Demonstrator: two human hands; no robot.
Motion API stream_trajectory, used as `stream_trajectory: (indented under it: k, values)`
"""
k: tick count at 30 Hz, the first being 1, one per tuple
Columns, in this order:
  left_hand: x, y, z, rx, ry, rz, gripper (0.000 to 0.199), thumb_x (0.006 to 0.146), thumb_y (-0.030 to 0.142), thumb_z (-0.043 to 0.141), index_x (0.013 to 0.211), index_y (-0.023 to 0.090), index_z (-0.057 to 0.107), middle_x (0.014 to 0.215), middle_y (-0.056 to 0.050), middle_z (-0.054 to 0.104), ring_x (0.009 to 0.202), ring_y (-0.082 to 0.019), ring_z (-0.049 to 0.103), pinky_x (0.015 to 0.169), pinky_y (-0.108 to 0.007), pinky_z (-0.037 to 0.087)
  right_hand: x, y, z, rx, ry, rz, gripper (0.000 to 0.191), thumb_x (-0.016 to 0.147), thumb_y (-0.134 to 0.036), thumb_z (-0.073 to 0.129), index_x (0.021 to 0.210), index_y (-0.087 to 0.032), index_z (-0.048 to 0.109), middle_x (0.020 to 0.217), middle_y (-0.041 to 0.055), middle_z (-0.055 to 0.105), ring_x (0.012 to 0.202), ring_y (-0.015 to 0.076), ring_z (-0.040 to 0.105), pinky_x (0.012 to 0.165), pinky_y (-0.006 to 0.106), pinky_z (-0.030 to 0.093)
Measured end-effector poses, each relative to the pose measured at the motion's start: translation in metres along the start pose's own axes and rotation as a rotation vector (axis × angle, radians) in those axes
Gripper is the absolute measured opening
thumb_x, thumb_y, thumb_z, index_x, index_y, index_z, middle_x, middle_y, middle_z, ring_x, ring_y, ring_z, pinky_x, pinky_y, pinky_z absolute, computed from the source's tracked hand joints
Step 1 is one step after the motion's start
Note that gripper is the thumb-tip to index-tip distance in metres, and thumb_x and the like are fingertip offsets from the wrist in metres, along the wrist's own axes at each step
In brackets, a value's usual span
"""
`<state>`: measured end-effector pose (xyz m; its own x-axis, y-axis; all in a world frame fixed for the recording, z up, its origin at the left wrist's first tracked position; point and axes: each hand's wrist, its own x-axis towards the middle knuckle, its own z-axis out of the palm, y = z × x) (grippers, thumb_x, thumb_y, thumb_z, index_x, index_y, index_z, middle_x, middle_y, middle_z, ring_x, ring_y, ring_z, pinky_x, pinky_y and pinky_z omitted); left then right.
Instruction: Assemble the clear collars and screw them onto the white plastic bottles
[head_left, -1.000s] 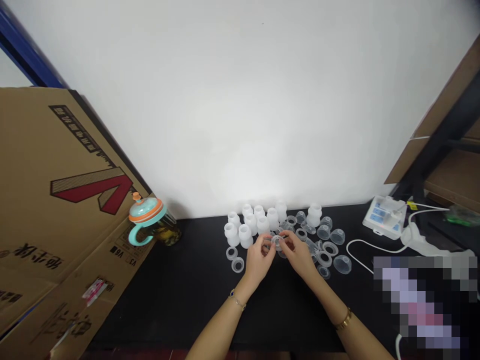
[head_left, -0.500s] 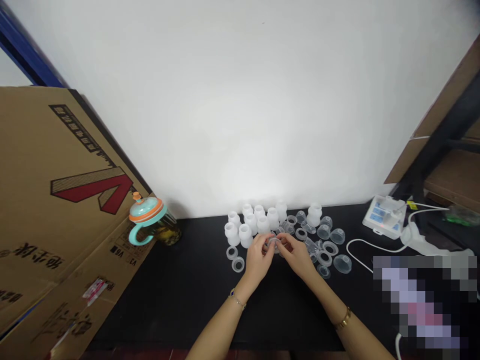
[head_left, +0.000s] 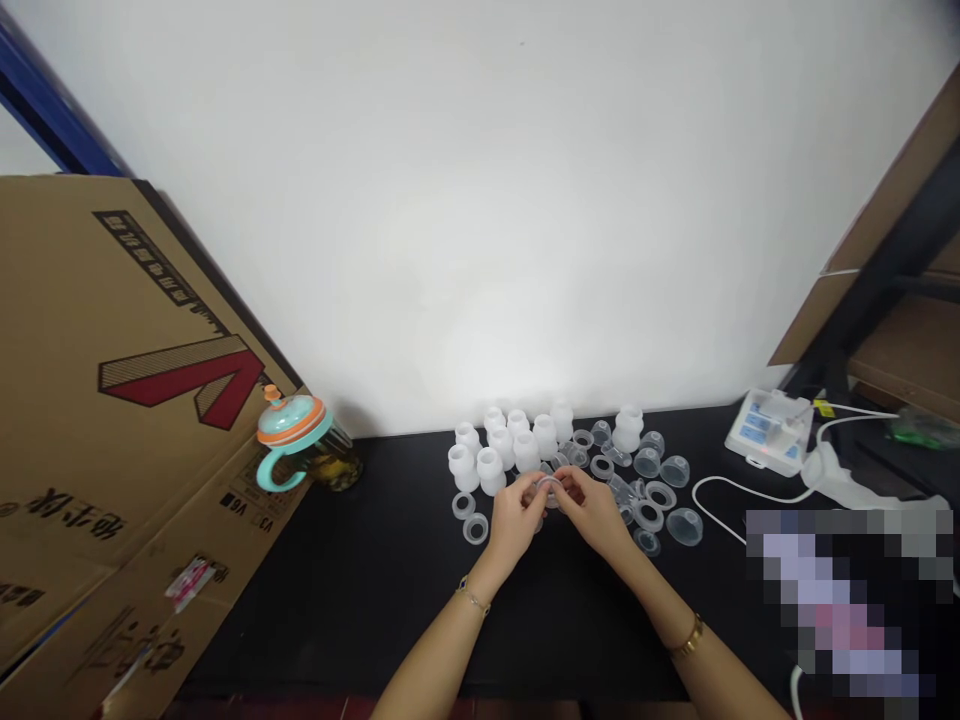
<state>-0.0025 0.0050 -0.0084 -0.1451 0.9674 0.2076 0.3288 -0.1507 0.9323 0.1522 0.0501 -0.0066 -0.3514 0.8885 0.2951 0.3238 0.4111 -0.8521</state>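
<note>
Both hands meet above the black table, fingers closed round a translucent bottle collar ring (head_left: 551, 482). My left hand (head_left: 519, 508) pinches its left side and my right hand (head_left: 589, 505) its right side. Whether a nipple sits inside the ring is too small to tell. Just behind stand several small white bottles without caps (head_left: 491, 470). Two loose collar rings (head_left: 475, 528) lie left of my left hand. To the right of my right hand are more rings (head_left: 649, 515) and several clear dome caps (head_left: 675, 471).
A lidded cup with a turquoise handle (head_left: 296, 440) stands at the left, beside a large cardboard box (head_left: 67, 320). At the right are a white power strip (head_left: 770, 430) and its cable (head_left: 727, 483). A white wall (head_left: 480, 200) rises behind the table (head_left: 360, 600).
My hands stay almost in place, with the fingers shifting slightly on the ring. The bottles and loose parts lie as before.
</note>
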Motion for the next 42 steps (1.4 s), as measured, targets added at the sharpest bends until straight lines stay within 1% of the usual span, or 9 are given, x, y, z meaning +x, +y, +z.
stream_trajectory:
  k: [11,14,20,28,36,42]
  values:
    - [0.0007,0.0022,-0.0014,0.040,-0.004,0.039,0.041,0.096,0.051,0.055,0.102,0.017,0.078,0.066,-0.003,0.070,0.051,-0.015,0.060,0.052,-0.025,0.045,0.0004,-0.0038,-0.0012,-0.012,-0.007,-0.004,0.020,0.092,-0.041,0.054,0.096,-0.023,0.063,0.075,0.0021,0.072,0.063,0.0200,0.066,0.059,0.029,0.047]
    - [0.0003,0.0043,-0.0018,0.053,-0.002,0.050,0.042,0.096,0.050,0.054,0.101,0.017,0.078,0.062,-0.002,0.067,0.049,-0.014,0.057,0.051,-0.025,0.042,0.0001,-0.0029,-0.0010,-0.017,-0.014,-0.006,0.019,0.093,-0.040,0.054,0.095,-0.023,0.063,0.074,0.0018,0.072,0.063,0.0197,0.066,0.058,0.029,0.046]
    - [-0.0003,0.0073,-0.0025,0.087,-0.007,0.051,0.042,0.097,0.049,0.052,0.091,0.016,0.077,0.056,0.000,0.060,0.048,-0.013,0.052,0.050,-0.024,0.037,0.0004,-0.0027,-0.0008,-0.020,-0.012,-0.027,0.020,0.093,-0.041,0.053,0.095,-0.023,0.063,0.073,0.0017,0.073,0.062,0.0194,0.066,0.058,0.028,0.046]
    - [-0.0003,0.0078,-0.0026,0.120,0.001,0.059,0.044,0.096,0.052,0.051,0.091,0.017,0.078,0.051,0.001,0.055,0.047,-0.013,0.046,0.050,-0.025,0.035,0.0001,-0.0045,-0.0016,-0.037,-0.021,-0.014,0.019,0.092,-0.040,0.053,0.093,-0.023,0.062,0.073,0.0020,0.073,0.063,0.0199,0.067,0.057,0.029,0.047]
    - [-0.0009,0.0057,-0.0030,0.118,0.002,0.074,0.047,0.096,0.055,0.050,0.101,0.018,0.079,0.056,-0.001,0.062,0.047,-0.014,0.051,0.049,-0.025,0.040,-0.0002,-0.0063,-0.0018,-0.059,-0.008,-0.022,0.020,0.092,-0.041,0.053,0.092,-0.023,0.063,0.070,0.0011,0.072,0.059,0.0193,0.066,0.056,0.028,0.046]
    - [-0.0012,0.0052,-0.0035,0.166,0.009,0.089,0.044,0.097,0.051,0.051,0.100,0.019,0.080,0.054,0.000,0.060,0.049,-0.015,0.051,0.051,-0.026,0.039,-0.0002,-0.0065,-0.0020,-0.067,-0.017,-0.015,0.018,0.092,-0.039,0.053,0.093,-0.023,0.062,0.070,0.0007,0.071,0.060,0.0193,0.066,0.057,0.028,0.046]
